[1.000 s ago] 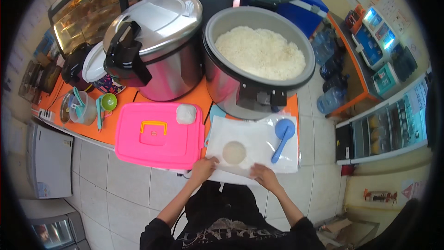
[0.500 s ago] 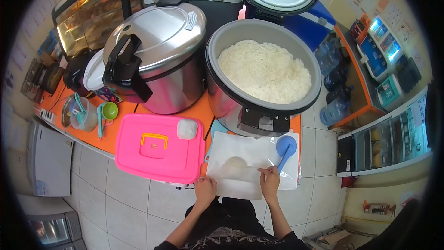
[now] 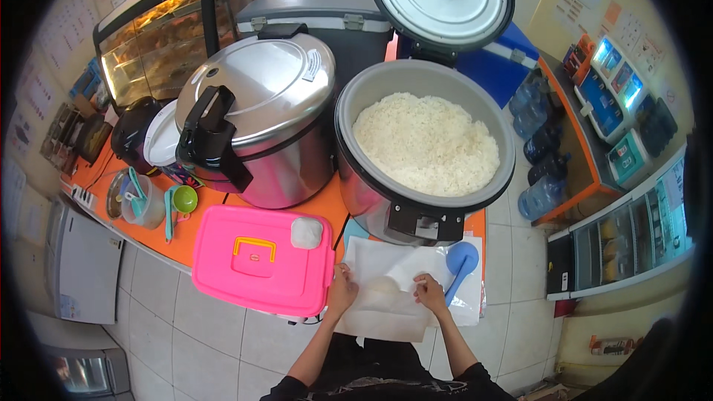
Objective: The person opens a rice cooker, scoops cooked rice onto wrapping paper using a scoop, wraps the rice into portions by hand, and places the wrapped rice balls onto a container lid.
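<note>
A sheet of white wrapping paper (image 3: 401, 318) lies at the table's near edge, with a rounded pale mound (image 3: 381, 291), seemingly rice, showing on it. Gripping the paper's left edge, my left hand (image 3: 342, 291) is next to the pink lidded box (image 3: 215, 252). My right hand (image 3: 430, 294) pinches the paper to the right of the mound. Just beyond that hand rests a blue ladle (image 3: 463, 261), bowl facing away from me, on the white sheets. Behind the paper stands an open rice cooker (image 3: 371, 212) heaped with cooked white rice (image 3: 427, 145).
A small white bundle (image 3: 306, 233) sits on the pink box's lid. To the left are a closed steel cooker (image 3: 286, 171), a green cup (image 3: 185, 199) and a clear tub (image 3: 148, 212) of utensils. Water bottles (image 3: 542, 197) stand on the floor at right.
My left hand has moved from the paper's near left corner up along its left side. The right hand has shifted slightly inward. The whole view has tilted, so things appear lower.
</note>
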`<state>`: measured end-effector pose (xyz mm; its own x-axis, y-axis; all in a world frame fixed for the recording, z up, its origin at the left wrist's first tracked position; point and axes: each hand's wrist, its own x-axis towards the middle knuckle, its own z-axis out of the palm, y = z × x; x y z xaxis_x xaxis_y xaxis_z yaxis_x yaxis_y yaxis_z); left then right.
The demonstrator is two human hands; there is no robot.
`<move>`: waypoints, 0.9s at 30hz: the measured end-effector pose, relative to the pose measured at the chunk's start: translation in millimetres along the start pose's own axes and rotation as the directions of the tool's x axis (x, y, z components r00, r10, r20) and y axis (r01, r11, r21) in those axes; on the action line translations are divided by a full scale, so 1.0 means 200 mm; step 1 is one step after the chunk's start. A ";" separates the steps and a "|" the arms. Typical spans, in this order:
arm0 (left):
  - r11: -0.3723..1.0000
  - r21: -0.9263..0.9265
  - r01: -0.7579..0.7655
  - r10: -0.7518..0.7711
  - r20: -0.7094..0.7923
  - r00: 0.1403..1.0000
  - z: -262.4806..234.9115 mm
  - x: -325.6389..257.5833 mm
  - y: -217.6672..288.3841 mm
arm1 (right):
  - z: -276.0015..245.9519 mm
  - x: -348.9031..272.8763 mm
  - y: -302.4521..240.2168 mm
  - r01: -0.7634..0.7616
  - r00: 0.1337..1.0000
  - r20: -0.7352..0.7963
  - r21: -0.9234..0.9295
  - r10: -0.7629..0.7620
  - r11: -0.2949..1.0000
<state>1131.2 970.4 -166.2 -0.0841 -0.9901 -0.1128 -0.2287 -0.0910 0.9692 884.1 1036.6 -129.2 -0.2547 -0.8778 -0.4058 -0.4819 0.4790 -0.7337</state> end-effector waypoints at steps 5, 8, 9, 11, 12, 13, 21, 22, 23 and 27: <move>0.947 0.075 -0.312 0.290 0.220 0.932 0.05 0.18 0.27 | 0.12 0.09 -0.25 0.489 0.767 -0.214 -0.416 -0.605 0.767; 0.899 0.003 -0.437 0.437 0.031 0.899 0.03 0.23 0.36 | 0.08 0.20 -0.46 0.690 0.643 0.065 -0.480 -0.763 0.541; 0.902 -0.002 -0.433 0.432 0.044 0.901 0.04 0.19 0.37 | 0.05 0.23 -0.47 0.755 0.603 0.228 -0.473 -0.765 0.454; 0.789 0.487 -0.374 0.485 -0.121 0.866 0.05 0.06 0.37 | -0.05 0.32 -0.38 0.572 0.820 0.410 -0.611 -0.399 0.548; 0.666 0.690 -0.285 0.536 -0.177 0.825 0.07 -0.01 0.36 | -0.09 0.38 -0.29 0.534 0.844 0.457 -0.664 -0.280 0.523; 0.663 0.697 -0.274 0.524 -0.170 0.835 0.09 -0.11 0.31 | -0.10 0.40 -0.28 0.534 0.845 0.438 -0.667 -0.307 0.519; 0.785 0.602 0.145 -0.021 -0.209 0.978 0.24 -0.29 0.06 | 0.08 -0.19 -0.12 0.749 0.607 0.278 -0.514 -0.744 0.419; 0.782 0.607 0.141 -0.025 -0.196 0.980 0.22 -0.28 0.09 | 0.12 -0.21 -0.08 0.741 0.618 0.272 -0.515 -0.738 0.431; 0.841 0.541 0.003 0.160 -0.254 0.954 0.20 -0.24 0.15 | 0.13 -0.22 -0.04 0.716 0.628 0.179 -0.514 -0.757 0.472; 0.615 0.511 -0.600 0.597 0.195 0.778 -0.04 -0.15 0.18 | 0.10 -0.24 -0.02 0.682 0.619 0.047 -0.528 -0.784 0.506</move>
<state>1133.3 996.3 -125.4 -0.3909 -0.8039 0.4483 -0.5858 0.5930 0.5525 914.8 1076.7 -118.2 0.2600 -0.9184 0.2982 -0.8603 -0.3605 -0.3604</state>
